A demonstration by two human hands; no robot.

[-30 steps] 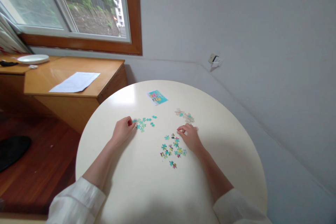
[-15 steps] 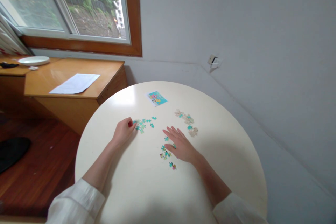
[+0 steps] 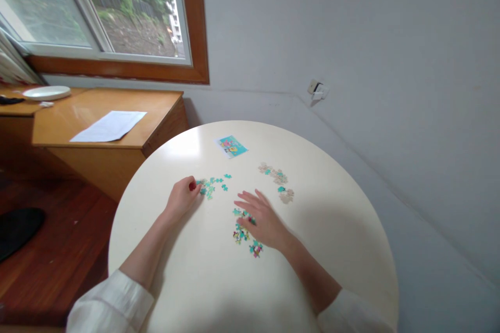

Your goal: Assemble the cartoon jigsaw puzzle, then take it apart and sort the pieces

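My left hand (image 3: 183,195) rests at the left edge of a loose group of turquoise jigsaw puzzle pieces (image 3: 209,187). Its fingers are curled in, thumb and fingertips close together against the outermost pieces; whether a piece is between them is hidden. My right hand (image 3: 263,221) is spread low over a second cluster of puzzle pieces (image 3: 241,233), mixed turquoise, yellow and dark, and it covers some of them. A few multicoloured pieces (image 3: 256,248) lie just below that palm. Farther back, mostly grey-backed pieces (image 3: 278,175) lie in a loose trail, a few turquoise among them.
The round white table (image 3: 187,281) carries a colourful picture card (image 3: 232,146) toward its far side. Left of it stands a wooden desk (image 3: 164,106) with a paper sheet (image 3: 109,126) and a white plate (image 3: 47,93). A wall with an outlet (image 3: 317,90) borders the right.
My right hand has shifted a little left and nearer to me, and the mixed pieces by it now lie closer together. The left hand has stayed nearly in place. The view has moved slightly.
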